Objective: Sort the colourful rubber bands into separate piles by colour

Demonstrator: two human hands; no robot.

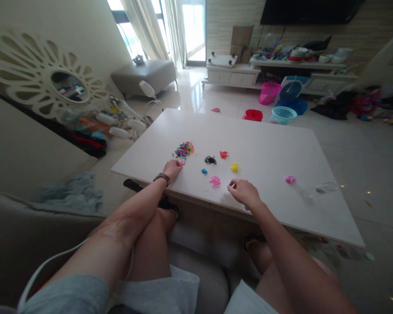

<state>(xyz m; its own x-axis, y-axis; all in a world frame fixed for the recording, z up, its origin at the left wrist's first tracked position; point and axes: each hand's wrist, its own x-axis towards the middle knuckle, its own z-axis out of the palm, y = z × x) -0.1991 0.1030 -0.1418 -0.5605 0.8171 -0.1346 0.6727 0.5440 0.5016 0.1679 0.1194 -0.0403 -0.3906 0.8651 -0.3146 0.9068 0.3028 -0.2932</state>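
Note:
My left hand [173, 169] rests on the white table [265, 144] by a mixed heap of tiny multicoloured pieces that look like rubber bands [184, 149]. Its fingers are closed beside a few pink pieces at the heap's near edge; what they pinch is too small to make out. My right hand [244, 192] hovers over the table's near side with thumb and fingers drawn together, their contents hidden. Between the hands lie single-colour piles: black [210, 160], red [224, 155], yellow [235, 168], blue [204, 172] and pink [215, 182].
Towards the table's right end are a pinkish-purple bundle [290, 179] and a clear plastic container [326, 187]. Beyond the table, a red basin [253, 115], a light-blue basket [283, 115] and a pink basket [270, 93] stand on the floor. A lamp [136, 125] is off the left edge.

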